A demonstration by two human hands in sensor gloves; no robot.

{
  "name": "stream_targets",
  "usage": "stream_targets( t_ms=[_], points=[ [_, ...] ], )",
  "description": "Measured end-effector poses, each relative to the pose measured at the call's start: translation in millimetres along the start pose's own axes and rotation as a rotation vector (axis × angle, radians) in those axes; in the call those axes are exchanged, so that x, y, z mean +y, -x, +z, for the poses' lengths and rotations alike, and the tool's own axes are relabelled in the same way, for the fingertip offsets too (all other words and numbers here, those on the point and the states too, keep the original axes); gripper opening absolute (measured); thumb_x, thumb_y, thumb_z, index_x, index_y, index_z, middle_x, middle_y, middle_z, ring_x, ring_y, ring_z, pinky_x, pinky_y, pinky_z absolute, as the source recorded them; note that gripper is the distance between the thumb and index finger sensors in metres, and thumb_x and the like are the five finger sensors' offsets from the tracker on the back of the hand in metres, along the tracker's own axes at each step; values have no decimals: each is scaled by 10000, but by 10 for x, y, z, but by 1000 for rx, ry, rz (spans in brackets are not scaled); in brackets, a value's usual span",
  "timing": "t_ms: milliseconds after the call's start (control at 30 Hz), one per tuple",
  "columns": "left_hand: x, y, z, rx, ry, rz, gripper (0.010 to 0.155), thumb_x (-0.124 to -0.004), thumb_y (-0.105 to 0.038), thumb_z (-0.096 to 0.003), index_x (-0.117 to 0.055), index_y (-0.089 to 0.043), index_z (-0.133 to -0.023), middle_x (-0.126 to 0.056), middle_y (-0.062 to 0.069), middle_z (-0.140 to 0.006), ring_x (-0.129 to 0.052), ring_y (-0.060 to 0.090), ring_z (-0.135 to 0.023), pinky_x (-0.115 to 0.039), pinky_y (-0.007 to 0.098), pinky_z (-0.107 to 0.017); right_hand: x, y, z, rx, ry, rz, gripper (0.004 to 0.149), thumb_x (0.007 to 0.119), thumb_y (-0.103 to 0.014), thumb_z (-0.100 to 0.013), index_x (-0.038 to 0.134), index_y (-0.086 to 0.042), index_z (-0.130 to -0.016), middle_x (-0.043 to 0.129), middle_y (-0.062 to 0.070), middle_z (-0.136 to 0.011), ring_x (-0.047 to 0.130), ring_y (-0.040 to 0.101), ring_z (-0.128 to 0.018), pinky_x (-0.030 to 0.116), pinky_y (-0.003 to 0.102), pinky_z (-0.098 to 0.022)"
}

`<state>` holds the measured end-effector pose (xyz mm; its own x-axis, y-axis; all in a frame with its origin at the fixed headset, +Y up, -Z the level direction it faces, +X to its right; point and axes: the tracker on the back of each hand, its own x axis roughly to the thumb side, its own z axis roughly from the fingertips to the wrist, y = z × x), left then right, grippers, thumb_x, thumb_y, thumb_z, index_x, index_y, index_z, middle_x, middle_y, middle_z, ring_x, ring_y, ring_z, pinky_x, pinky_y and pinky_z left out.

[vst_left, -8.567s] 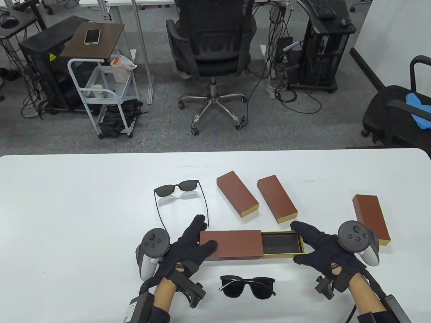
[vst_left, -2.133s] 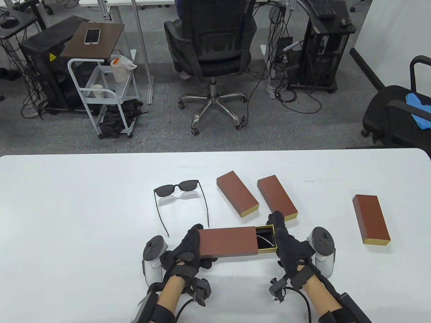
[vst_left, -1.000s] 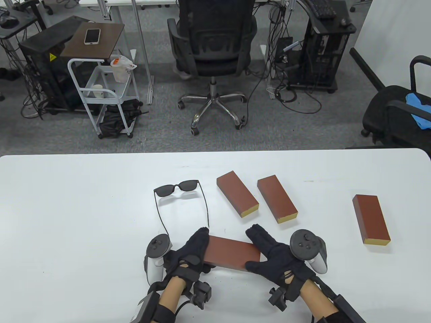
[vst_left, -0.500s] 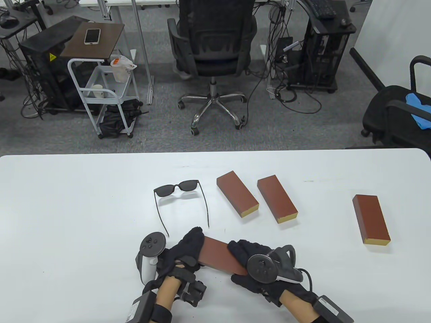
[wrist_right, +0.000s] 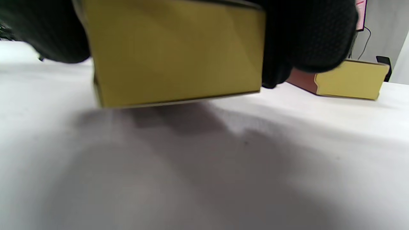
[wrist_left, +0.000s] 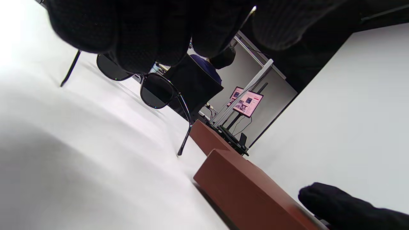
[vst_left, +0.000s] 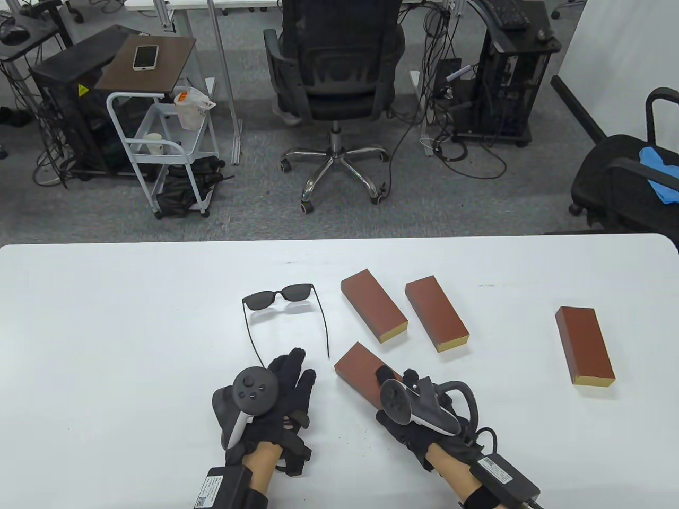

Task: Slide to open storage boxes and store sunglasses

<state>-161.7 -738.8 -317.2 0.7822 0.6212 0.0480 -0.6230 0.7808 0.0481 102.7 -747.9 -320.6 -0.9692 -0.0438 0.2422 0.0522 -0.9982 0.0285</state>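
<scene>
Office chair (vst_left: 333, 69) behind table (vst_left: 106, 318), phone (vst_left: 145, 56) on cart (vst_left: 159, 132)

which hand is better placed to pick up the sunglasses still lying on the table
Left. The left hand is free, fingers relaxed, just below the sunglasses' arm tips. The right hand grips the closed storage box and sits farther away.

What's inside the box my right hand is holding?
The box gripped by your right hand is closed: only its brown sleeve and gold end show. Its contents are covered.
</scene>
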Motion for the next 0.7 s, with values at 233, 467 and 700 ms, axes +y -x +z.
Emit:
stream_targets(
  t_ms=[233,467,700],
  points=[
    [6,-33,-6,-25,-16,-68,631,-715,-536,-463,-689,-271,-1035,-697,73,-1057,-799,366,-890,-702,589,-585,91,3,-72,48,-44,-82,731,805,-644,-294,547,-362,-918,709,222,-899,902,423,-688,802,518,-505],
    [-18,-25,-21,-30,-18,-117,641,-720,-538,-460,-673,-277,-1043,-655,63,-1091,-746,367,-945,-676,597,-616,-29,199,9,14,135,-194,752,776,-693,-235,661,-326,-881,749,141,-923,866,408,-745,762,531,-548],
    [-83,-11,-116,-21,-3,-242,678,-715,-527,-462,-584,-289,-1083,-545,38,-1152,-559,362,-1069,-549,631,-708,-128,554,131,24,246,-221,669,760,-612,-285,696,-272,-858,738,108,-945,772,381,-837,689,520,-613]
  ],
)
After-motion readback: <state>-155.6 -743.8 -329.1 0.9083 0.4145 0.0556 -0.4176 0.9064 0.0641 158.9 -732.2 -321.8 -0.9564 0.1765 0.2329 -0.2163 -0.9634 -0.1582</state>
